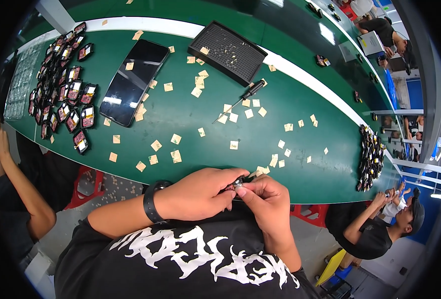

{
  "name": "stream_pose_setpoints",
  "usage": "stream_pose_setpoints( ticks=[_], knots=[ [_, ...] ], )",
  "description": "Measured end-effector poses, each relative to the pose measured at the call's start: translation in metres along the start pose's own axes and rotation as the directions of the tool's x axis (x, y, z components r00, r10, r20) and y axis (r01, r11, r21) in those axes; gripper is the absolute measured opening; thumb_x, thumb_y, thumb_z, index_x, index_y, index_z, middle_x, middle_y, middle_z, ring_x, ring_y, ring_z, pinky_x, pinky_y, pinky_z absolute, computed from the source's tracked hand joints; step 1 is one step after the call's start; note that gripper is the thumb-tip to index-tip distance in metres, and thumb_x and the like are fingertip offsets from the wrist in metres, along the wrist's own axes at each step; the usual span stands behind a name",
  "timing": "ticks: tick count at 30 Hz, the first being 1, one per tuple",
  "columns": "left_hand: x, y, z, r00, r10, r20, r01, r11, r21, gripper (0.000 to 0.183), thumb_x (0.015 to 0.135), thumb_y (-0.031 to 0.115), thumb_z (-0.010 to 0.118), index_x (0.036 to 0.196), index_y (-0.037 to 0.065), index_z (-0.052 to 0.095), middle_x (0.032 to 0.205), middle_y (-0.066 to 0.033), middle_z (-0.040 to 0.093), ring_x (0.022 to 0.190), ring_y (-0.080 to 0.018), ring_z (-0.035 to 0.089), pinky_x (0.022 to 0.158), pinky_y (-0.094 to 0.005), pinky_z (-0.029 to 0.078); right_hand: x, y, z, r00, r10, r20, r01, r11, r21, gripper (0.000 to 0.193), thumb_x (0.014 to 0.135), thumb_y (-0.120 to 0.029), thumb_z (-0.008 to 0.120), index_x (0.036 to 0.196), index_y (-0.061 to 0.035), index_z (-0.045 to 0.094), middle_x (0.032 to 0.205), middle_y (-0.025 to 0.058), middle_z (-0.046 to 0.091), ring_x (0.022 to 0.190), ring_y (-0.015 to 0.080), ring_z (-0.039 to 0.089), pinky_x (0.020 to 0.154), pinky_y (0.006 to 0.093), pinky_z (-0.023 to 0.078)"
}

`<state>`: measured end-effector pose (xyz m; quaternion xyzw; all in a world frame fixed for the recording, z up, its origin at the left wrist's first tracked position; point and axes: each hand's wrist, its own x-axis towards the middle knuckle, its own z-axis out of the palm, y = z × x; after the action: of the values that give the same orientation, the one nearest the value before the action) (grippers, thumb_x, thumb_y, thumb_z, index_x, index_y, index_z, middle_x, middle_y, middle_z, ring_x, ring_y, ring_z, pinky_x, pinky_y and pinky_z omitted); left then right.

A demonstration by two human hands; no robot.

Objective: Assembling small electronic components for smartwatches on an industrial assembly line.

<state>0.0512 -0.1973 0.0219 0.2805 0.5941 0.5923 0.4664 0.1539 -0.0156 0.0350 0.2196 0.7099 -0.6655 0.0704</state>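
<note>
Close to my body, at the table's near edge, my left hand [200,195] is closed around a small black electronic unit [229,188], mostly hidden by the fingers. A black band circles that wrist. From the right, my right hand [266,194] pinches a small silvery piece [238,183] against the unit between thumb and forefinger. What that piece is exactly, I cannot make out. Just beyond my fingers lie several small beige paper squares [263,170], and more are scattered over the green table [205,164].
A smartphone [135,82] lies left of centre, beside a heap of black units with red circuit boards [63,92]. Farther off are a black perforated tray [228,52] and a screwdriver [240,101]. Another pile of units [370,158] sits right. Co-workers sit at both sides.
</note>
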Motion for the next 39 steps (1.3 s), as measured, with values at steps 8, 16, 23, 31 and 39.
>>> stream_pose_setpoints(
  ticks=[8,16,23,31,39],
  knots=[
    [-0.001,0.0,0.0,0.998,-0.054,0.033,0.057,0.992,-0.109,0.043,0.102,0.003,0.048,0.145,-0.001,0.046,0.1,-0.009,0.067,0.081,-0.0146,0.068,0.074,-0.0301,0.057,0.011,-0.008,-0.004,0.984,0.158,0.078,-0.172,0.963,0.209,0.016,0.089,0.004,0.074,0.095,-0.0002,0.06,0.088,0.0026,0.065,0.077,0.0058,0.06,0.069,0.0206,0.05],
    [-0.003,0.001,0.004,1.0,0.02,-0.006,-0.02,0.999,-0.039,0.044,0.104,0.004,0.048,0.148,-0.001,0.044,0.1,-0.0088,0.068,0.08,-0.0141,0.068,0.075,-0.0293,0.057,0.009,-0.005,0.0,0.994,0.086,0.066,-0.097,0.977,0.191,0.012,0.094,0.001,0.071,0.098,0.0002,0.059,0.089,0.0005,0.063,0.077,0.0031,0.058,0.067,0.0192,0.048],
    [-0.002,0.004,0.007,0.999,-0.039,-0.014,0.037,0.991,-0.125,0.047,0.103,0.002,0.048,0.15,-0.001,0.041,0.104,-0.0089,0.067,0.084,-0.0138,0.067,0.075,-0.0282,0.056,0.014,-0.002,-0.008,0.991,0.067,0.119,-0.089,0.978,0.187,0.014,0.093,-0.001,0.072,0.099,-0.0007,0.059,0.089,-0.0011,0.061,0.074,0.0013,0.054,0.063,0.0192,0.045],
    [-0.008,-0.003,0.006,0.993,-0.096,-0.072,0.059,0.916,-0.396,0.048,0.102,0.002,0.042,0.15,-0.001,0.043,0.115,-0.013,0.068,0.08,-0.0123,0.062,0.069,-0.0256,0.051,-0.007,0.003,-0.038,0.995,0.064,-0.075,-0.044,0.969,0.243,0.012,0.099,-0.013,0.065,0.1,-0.0016,0.065,0.081,-0.0021,0.063,0.062,0.0022,0.046,0.054,0.0186,0.035],
    [-0.009,0.0,0.008,0.989,-0.072,-0.129,0.022,0.935,-0.353,0.044,0.101,0.003,0.042,0.143,0.0,0.053,0.1,-0.0079,0.071,0.074,-0.0082,0.06,0.065,-0.023,0.049,-0.017,0.018,-0.088,0.775,-0.595,-0.21,0.315,0.654,-0.688,0.006,0.089,0.001,0.072,0.09,0.0031,0.067,0.084,0.0089,0.067,0.068,0.0143,0.059,0.062,0.0258,0.047]
  ],
)
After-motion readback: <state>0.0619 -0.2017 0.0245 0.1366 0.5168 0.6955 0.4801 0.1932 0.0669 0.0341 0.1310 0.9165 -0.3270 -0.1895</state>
